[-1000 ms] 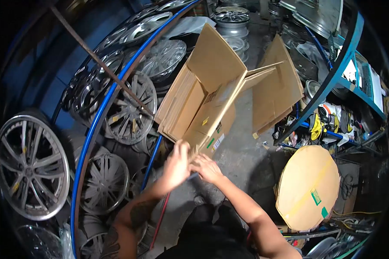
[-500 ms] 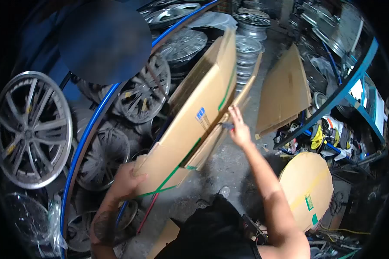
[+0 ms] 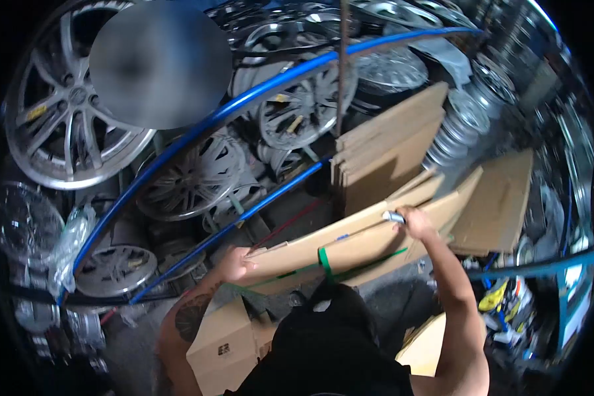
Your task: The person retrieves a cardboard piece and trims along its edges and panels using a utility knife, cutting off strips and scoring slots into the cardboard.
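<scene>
Across the front of my body lies a large folded cardboard box (image 3: 350, 244) with green tape on its lower side. My left hand (image 3: 234, 264) is closed on its left end. Near the right end, my right hand (image 3: 416, 223) is wrapped round a small grey-and-white tool (image 3: 393, 216), held against the cardboard; what kind of tool it is cannot be made out. Behind the box, a stack of flat cardboard sheets (image 3: 389, 155) stands upright against the rack.
Wheel rims (image 3: 72, 99) fill the left and back behind a blue rail (image 3: 244, 99). More cardboard (image 3: 501, 198) leans at right. An opened carton (image 3: 221, 346) is on the floor at lower left. A teal frame (image 3: 534, 265) stands right.
The view has turned left. The box has been folded flatter and swung from upright to lying across me. My left hand has moved to its left end, and the stacked sheets now show separately behind.
</scene>
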A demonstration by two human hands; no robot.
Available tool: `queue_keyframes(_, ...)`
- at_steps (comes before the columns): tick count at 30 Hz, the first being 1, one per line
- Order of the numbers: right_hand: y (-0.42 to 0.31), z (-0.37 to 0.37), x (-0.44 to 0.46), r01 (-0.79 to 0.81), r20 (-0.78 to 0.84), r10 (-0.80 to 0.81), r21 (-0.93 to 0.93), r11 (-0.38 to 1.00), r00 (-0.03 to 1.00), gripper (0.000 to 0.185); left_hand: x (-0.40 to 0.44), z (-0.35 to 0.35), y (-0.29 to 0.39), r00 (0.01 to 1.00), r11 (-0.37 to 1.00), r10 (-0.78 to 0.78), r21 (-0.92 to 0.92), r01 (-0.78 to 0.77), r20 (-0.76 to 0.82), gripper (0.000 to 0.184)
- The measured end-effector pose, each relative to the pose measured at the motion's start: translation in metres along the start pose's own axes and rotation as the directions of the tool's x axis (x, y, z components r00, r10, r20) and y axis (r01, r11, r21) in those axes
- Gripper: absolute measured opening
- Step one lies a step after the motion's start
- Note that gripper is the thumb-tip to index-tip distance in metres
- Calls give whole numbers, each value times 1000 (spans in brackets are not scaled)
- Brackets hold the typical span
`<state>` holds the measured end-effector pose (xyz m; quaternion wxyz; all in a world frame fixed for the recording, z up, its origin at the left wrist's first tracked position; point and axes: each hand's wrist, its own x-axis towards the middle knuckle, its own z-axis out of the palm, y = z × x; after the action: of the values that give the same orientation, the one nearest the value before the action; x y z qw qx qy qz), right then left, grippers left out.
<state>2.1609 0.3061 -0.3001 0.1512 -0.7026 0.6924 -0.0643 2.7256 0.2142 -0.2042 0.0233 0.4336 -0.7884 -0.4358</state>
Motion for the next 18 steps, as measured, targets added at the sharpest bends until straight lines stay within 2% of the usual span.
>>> queue_keyframes(1,-8,-3,3,24,-28,-24,2,1000,999,34,3,-2,-8,996,980,-84,187,74,43,45)
queue_keyframes(4,-62,-42,11,194,-96,-201,-72,978,975,29,-15,-7,10,985,984,-172,45,173,-25,49)
queue_keyframes(5,-77,-54,16,260,-114,-270,-95,961,956,27,-18,0,-5,987,990,-143,-19,142,-79,46)
queue_keyframes(8,-144,-104,36,389,-182,-400,-92,917,898,29,-24,-39,62,967,978,-208,-1,210,-150,38)
queue_keyframes(11,-191,-144,65,487,-260,-501,-119,865,826,33,-41,-69,34,961,992,15,123,20,-276,38)
queue_keyframes(14,-241,-162,91,585,-422,-567,-101,805,707,37,-57,-109,11,962,994,-51,80,75,-268,45)
queue_keyframes(16,-283,-147,108,614,-430,-598,-121,780,676,36,-60,-116,-28,957,985,-171,-71,159,-236,36)
queue_keyframes(17,-301,-118,121,680,-453,-662,-152,717,597,34,-60,-118,-64,957,976,-192,-141,163,-218,34)
queue_keyframes(18,-322,-94,123,677,-360,-685,-173,716,633,30,-62,-122,-97,958,965,-205,-206,163,-202,32)
